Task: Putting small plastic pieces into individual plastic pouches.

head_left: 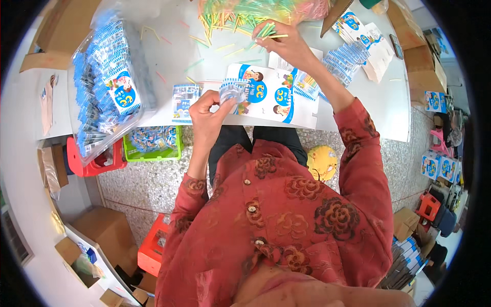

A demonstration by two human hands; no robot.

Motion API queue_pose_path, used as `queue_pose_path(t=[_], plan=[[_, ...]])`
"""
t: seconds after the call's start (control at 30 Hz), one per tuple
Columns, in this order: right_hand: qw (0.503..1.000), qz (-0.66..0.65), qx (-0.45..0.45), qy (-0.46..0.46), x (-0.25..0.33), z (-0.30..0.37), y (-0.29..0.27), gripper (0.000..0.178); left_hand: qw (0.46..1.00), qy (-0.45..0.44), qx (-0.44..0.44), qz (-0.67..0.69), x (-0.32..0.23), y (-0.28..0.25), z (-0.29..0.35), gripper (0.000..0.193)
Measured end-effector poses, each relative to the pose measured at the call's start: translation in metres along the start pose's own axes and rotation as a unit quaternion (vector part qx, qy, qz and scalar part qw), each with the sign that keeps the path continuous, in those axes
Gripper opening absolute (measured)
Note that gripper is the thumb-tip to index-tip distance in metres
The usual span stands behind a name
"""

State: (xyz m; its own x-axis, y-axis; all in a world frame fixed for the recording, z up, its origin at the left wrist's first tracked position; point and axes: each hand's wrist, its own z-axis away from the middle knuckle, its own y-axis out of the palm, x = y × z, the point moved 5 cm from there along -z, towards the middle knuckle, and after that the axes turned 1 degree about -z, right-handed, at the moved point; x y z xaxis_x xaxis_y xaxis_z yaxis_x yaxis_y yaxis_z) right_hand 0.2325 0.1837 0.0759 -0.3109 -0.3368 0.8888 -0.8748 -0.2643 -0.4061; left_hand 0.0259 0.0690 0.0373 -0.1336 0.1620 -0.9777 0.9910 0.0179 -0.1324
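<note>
Between the thumb and fingers of my left hand (208, 108) is a small clear packet (232, 90) with a blue-striped edge. My right hand (287, 45) is closed round a bunch of thin green and yellow plastic straws (268, 31), at the near edge of a loose straw pile (220, 23). Under and beside the packet lies a flat printed carton (261, 94) in white and blue. Just left of my left hand rests another blue-and-white packet (185, 100). Below my right forearm, more striped packets (345, 61) are grouped on the table.
A clear plastic tub (84, 148) full of blue-and-white packets leans over the table's left edge. Below it stand a red stool (76, 158) and a green basket (153, 153) of packets. Loose straws lie scattered on the white table (169, 51). A phone (396, 46) rests far right.
</note>
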Motion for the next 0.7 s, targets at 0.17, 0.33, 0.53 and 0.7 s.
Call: queue_pose_path(t=[0.17, 0.33, 0.53, 0.7], plan=[[0.99, -0.026, 0.032, -0.136, 0.066, 0.021, 0.003, 0.011, 0.999, 0.015, 0.002, -0.03, -0.012, 0.01, -0.007, 0.008], [0.964, 0.092, 0.059, -0.241, 0.084, 0.034, 0.014, 0.016, 0.999, 0.017, 0.003, -0.036, -0.015, 0.016, -0.01, 0.009], [0.931, 0.167, 0.056, -0.319, 0.086, 0.042, 0.019, 0.024, 1.0, 0.014, -0.004, -0.027, -0.016, 0.021, -0.014, 0.01], [0.94, 0.143, 0.061, -0.305, 0.085, 0.035, 0.014, 0.02, 0.997, 0.027, -0.008, -0.076, -0.013, 0.025, -0.027, 0.012]])
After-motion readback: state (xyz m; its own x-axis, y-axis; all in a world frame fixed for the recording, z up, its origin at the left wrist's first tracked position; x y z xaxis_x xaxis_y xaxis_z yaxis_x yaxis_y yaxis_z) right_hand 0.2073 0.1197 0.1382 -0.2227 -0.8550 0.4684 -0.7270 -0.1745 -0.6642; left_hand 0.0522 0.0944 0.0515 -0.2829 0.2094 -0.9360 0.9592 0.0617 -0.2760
